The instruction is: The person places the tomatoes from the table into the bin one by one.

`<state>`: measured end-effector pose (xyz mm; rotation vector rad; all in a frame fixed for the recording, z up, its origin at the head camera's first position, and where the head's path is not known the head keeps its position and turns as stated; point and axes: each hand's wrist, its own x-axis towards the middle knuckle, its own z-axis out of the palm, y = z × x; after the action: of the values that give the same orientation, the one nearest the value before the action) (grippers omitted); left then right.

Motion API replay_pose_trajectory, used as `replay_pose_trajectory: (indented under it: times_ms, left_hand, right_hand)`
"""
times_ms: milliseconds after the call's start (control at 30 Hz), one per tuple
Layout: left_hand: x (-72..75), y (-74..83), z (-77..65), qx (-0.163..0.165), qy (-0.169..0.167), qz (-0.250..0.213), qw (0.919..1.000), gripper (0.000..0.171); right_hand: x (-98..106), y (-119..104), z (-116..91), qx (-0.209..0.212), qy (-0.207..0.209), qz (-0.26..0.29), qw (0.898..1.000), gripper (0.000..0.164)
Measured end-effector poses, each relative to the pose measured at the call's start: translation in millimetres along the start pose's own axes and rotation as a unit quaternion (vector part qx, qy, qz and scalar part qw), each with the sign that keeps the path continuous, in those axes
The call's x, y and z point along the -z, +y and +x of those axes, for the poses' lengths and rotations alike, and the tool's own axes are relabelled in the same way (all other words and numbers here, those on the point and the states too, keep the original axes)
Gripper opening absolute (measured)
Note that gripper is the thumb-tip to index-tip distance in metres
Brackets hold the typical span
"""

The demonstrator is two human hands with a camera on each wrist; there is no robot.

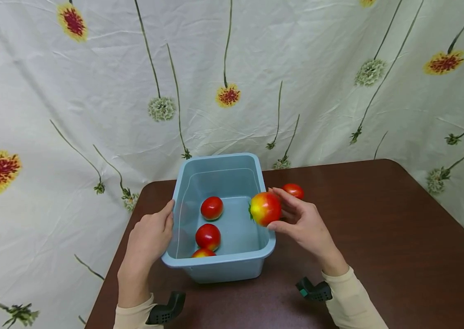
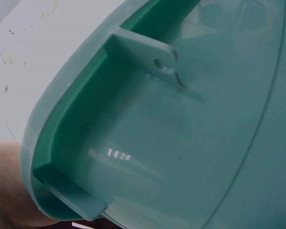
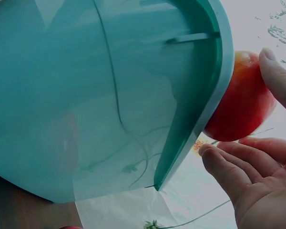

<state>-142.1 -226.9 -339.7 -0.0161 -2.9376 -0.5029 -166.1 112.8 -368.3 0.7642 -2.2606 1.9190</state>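
Five tomatoes (image 1: pixel 212 208) that I can see, one blue bin (image 1: pixel 232 262), two hands (image 1: pixel 147 237), two black wristbands (image 1: pixel 168 309), one table (image 1: pixel 384 228), one flowered cloth (image 1: pixel 104 68)

A glossy tomato (image 1: pixel 265 209), red with a yellow flush, sits pinched between the right hand's (image 1: pixel 303 224) thumb and fingers above the right rim of the bin (image 1: pixel 225 262), its green calyx facing left. The bin is light blue, rectangular and open-topped; the left hand (image 1: pixel 149 235) touches its left rim. Inside, toward the left, lie a far red tomato (image 1: pixel 211 208), a middle red tomato (image 1: pixel 208 237) and a near reddish-yellow tomato (image 1: pixel 203 252), partly hidden by the near rim. Another red tomato (image 1: pixel 293 190) lies outside, right of the bin, partly behind the right hand.
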Motion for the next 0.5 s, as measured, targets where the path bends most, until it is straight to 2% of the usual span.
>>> replay_pose_trajectory:
  times_ms: [133,267,500]
  left_hand:
    - [0.3,0.3,-0.4,-0.003,0.001,0.002,1.0000,0.048]
    - [0.1,0.1,-0.6,-0.006,0.005,0.001,1.0000,0.047]
    - [-0.3,-0.8,-0.7,-0.007,0.007,0.001,1.0000,0.047]
  right_hand:
    - [2.3,-1.0,-0.5,-0.001,-0.008,0.010,1.000,0.072]
    - [5.7,0.2,0.1,-0.011,0.004,0.019,1.000,0.072]
    - [15.4,15.0,4.8,-0.078,0.054,0.024,0.995,0.062]
